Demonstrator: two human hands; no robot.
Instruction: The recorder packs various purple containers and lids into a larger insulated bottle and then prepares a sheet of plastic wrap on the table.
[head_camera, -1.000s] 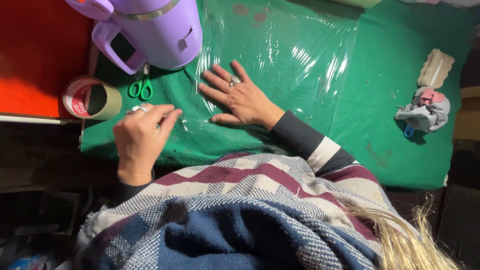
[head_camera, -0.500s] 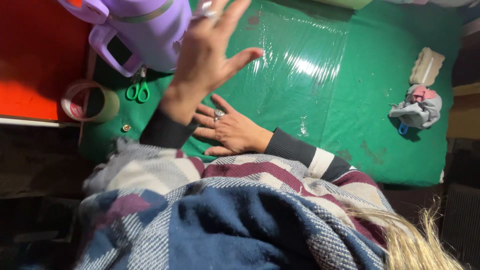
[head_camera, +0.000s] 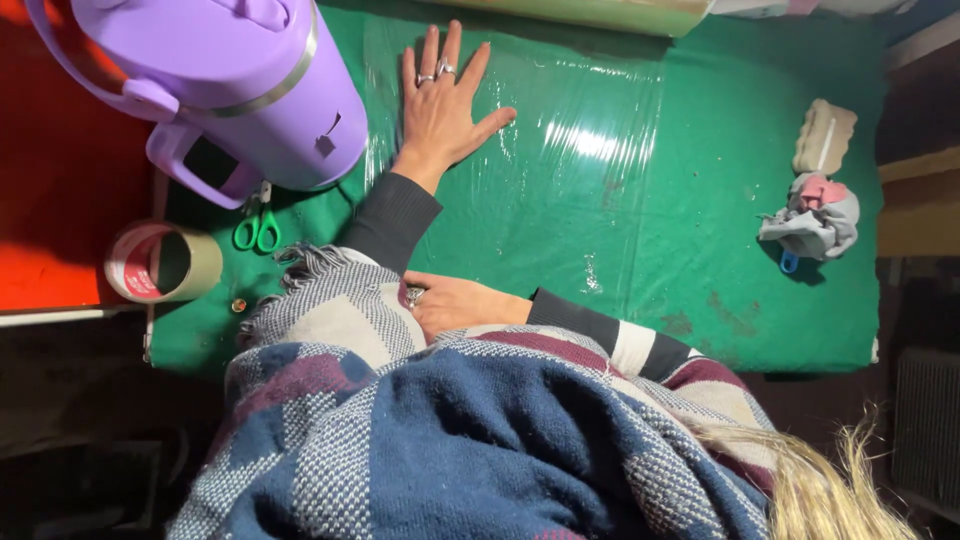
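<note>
My left hand (head_camera: 440, 105) lies flat with its fingers spread on clear plastic film (head_camera: 585, 150) that covers a green mat (head_camera: 700, 270). It has rings on two fingers and sits far out, just right of a large purple jug (head_camera: 230, 90). My right hand (head_camera: 462, 303) rests flat on the mat near the front edge. A ring shows on it, and my woven shawl hides its fingertips. Neither hand holds anything.
Green-handled scissors (head_camera: 257, 226) lie below the jug, and a tape roll (head_camera: 165, 262) sits at the mat's left edge. A small round bead (head_camera: 238, 304) is near it. A beige sponge (head_camera: 825, 135) and a crumpled grey-pink cloth (head_camera: 815, 220) lie at the right. A red surface (head_camera: 60, 180) borders the left.
My left hand rose from a fist near the front edge, swung up and came down flat on the film farther out. My right hand slid back toward my body.
</note>
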